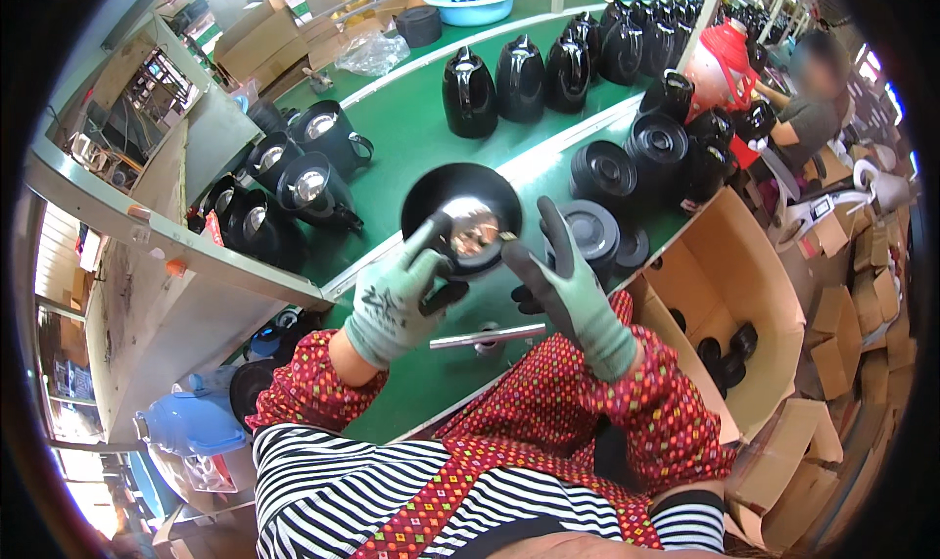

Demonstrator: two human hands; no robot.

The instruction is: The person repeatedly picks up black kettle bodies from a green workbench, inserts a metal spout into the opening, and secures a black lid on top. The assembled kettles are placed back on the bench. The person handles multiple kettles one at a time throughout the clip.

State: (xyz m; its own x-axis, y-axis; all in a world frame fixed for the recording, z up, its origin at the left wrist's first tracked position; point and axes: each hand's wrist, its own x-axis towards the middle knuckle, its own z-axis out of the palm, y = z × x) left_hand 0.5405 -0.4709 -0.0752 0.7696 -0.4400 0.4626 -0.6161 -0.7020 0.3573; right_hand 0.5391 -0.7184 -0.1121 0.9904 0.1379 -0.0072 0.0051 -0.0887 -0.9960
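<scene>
Both my hands wear pale green gloves with dark fingers. In front of me a round black jug body (pixel 418 189) shows its open mouth, with a shiny metal liner inside. My left hand (pixel 397 295) grips its near left rim, fingers bent over the edge. My right hand (pixel 573 290) is just right of the jug, its fingers apart. A small pale spot shows by one of its fingertips; what it is I cannot tell. Below the jug a silver bar (pixel 487 337) lies level over the green table (pixel 401 118).
Upright black jugs (pixel 468 94) line the far side. More open jugs (pixel 308 185) lie at left. Round black lids (pixel 602 172) are stacked at right, beside a cardboard box (pixel 729 285) holding black parts. A blue basin (pixel 470 1) is at the back; a person (pixel 818 94) sits far right.
</scene>
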